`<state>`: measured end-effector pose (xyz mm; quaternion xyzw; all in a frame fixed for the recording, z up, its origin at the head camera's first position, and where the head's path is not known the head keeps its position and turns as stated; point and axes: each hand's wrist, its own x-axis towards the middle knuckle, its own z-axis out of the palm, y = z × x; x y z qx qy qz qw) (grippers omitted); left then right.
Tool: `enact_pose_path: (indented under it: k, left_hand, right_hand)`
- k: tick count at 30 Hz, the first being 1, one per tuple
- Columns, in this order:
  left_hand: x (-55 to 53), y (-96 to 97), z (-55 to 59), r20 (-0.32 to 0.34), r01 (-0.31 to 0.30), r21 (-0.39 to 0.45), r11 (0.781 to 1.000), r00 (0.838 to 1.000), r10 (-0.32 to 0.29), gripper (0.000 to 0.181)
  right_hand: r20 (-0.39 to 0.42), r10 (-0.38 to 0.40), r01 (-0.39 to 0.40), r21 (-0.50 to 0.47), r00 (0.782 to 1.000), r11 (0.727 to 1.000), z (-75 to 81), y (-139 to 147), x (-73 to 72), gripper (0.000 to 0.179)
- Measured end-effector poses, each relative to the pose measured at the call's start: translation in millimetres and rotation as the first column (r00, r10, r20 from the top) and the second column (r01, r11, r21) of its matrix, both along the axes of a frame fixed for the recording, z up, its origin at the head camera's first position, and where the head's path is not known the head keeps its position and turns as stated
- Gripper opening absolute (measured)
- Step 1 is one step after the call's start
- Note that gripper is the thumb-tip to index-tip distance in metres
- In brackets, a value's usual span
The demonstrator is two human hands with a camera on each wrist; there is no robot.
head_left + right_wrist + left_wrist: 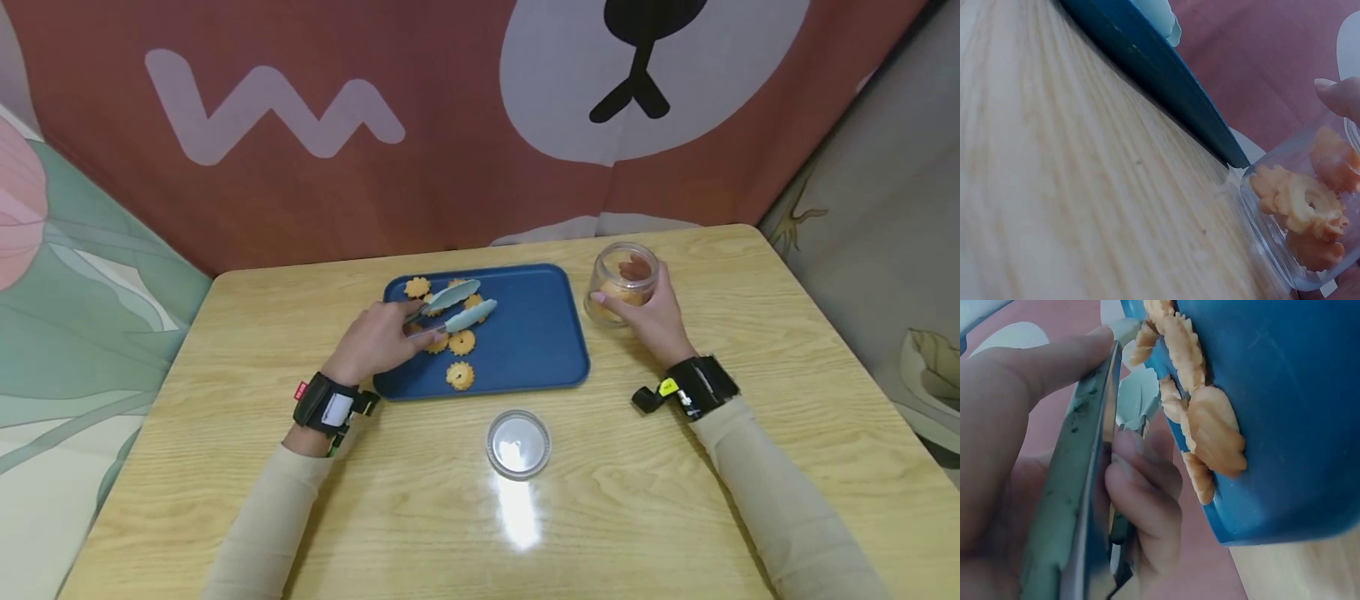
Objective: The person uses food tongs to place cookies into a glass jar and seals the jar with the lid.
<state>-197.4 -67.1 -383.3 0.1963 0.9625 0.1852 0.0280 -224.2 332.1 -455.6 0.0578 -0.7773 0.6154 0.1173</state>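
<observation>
My left hand (378,342) grips a pair of tongs (1079,481) with pale blue-green tips (471,315). The tips are spread apart over several flower-shaped cookies (461,376) on the left half of a blue tray (536,333). In the left wrist view, the thumb lies along one arm of the tongs and the fingers curl round the other. To the right of the tray, my right hand (654,312) holds a clear jar (600,310) standing on the table. Several cookies (1310,203) lie inside the jar, whose top is uncovered.
A round clear lid (518,445) lies on the wooden table (420,500) in front of the tray. Behind the table's far edge hangs a reddish-brown cloth (450,192) with a printed animal face. More patterned cloth hangs at both sides.
</observation>
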Motion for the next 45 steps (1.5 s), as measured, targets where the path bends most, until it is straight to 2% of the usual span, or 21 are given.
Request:
enact_pose_path:
  k: [3, 6, 10, 21, 29, 39, 45]
  left_hand:
    - [0.4, 1.2, -2.0, 0.003, 0.028, -0.002, 1.0, 1.0, -0.028, 0.055]
    - [0.1, 2.9, -4.1, -0.021, 0.074, -0.021, 0.997, 0.997, -0.074, 0.044]
    - [0.4, 4.8, -5.5, -0.055, 0.105, -0.055, 0.993, 0.993, -0.108, 0.037]
    - [4.3, 9.3, -5.4, -0.069, 0.111, -0.055, 0.992, 0.991, -0.115, 0.035]
    - [5.9, 11.1, -3.6, -0.11, 0.115, -0.061, 0.991, 0.987, -0.121, 0.036]
    - [10.7, 18.3, 0.8, -0.143, 0.103, -0.056, 0.993, 0.984, -0.11, 0.041]
    - [14.0, 25.7, 4.5, -0.185, 0.137, -0.052, 0.989, 0.972, -0.144, 0.039]
  right_hand:
    - [-0.001, -0.005, 0.005, 0.009, 1.0, 1.0, -1.1, -0.7, 0.1, 0.079]
    - [-0.003, -0.011, 0.011, 0.019, 1.0, 1.0, -0.8, -1.2, 0.5, 0.078]
    - [-0.008, -0.01, 0.01, 0.016, 1.0, 1.0, -1.0, -1.1, 0.8, 0.078]
    - [-0.009, -0.008, 0.008, 0.013, 1.0, 1.0, -3.1, -1.3, 0.7, 0.079]
    - [-0.003, -0.013, 0.013, 0.021, 1.0, 1.0, -1.8, -1.0, 1.2, 0.079]
    - [0.002, -0.001, 0.001, 0.007, 1.0, 1.0, 19.4, -9.1, 14.3, 0.077]
    - [0.004, -0.008, 0.008, 0.032, 1.0, 0.999, 3.0, -1.5, 4.3, 0.079]
